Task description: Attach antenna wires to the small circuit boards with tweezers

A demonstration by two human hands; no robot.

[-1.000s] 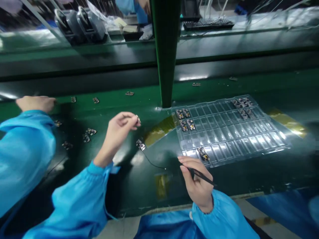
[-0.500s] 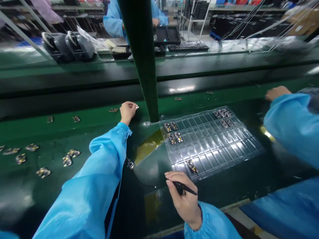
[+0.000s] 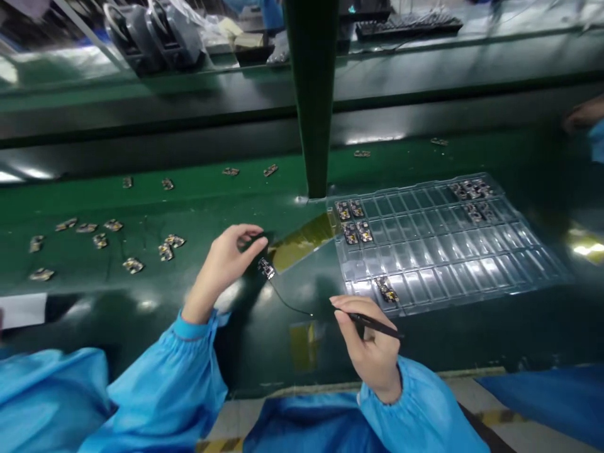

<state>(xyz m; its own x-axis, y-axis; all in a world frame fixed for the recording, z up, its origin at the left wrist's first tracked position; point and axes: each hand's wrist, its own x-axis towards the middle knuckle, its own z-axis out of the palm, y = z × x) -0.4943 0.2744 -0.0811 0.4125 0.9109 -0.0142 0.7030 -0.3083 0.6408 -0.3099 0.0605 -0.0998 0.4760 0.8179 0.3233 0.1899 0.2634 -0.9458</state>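
My left hand (image 3: pixel 229 261) is open, thumb and fingers apart, just above and left of a small circuit board (image 3: pixel 266 268) with a thin black wire trailing right. My right hand (image 3: pixel 370 340) grips a dark pen-like tool (image 3: pixel 375 324), its tip hidden by the fingers. Behind that hand lies a clear compartment tray (image 3: pixel 425 251). Boards sit in its back left cells (image 3: pixel 350 233), its back right cells (image 3: pixel 472 189) and a front left cell (image 3: pixel 387 289). A yellow film strip (image 3: pixel 302 242) lies between my left hand and the tray.
Several loose boards (image 3: pixel 133 265) are spread over the green bench at left, more along its raised back strip (image 3: pixel 231 171). A dark green post (image 3: pixel 316 100) stands behind the film. Another person's hand (image 3: pixel 585 114) shows at far right. A white sheet (image 3: pixel 23 311) lies at left.
My left hand has come back from the rear strip towards the wired board and opened; a board now lies on that strip. The view has shifted down. My right hand still holds the tool.
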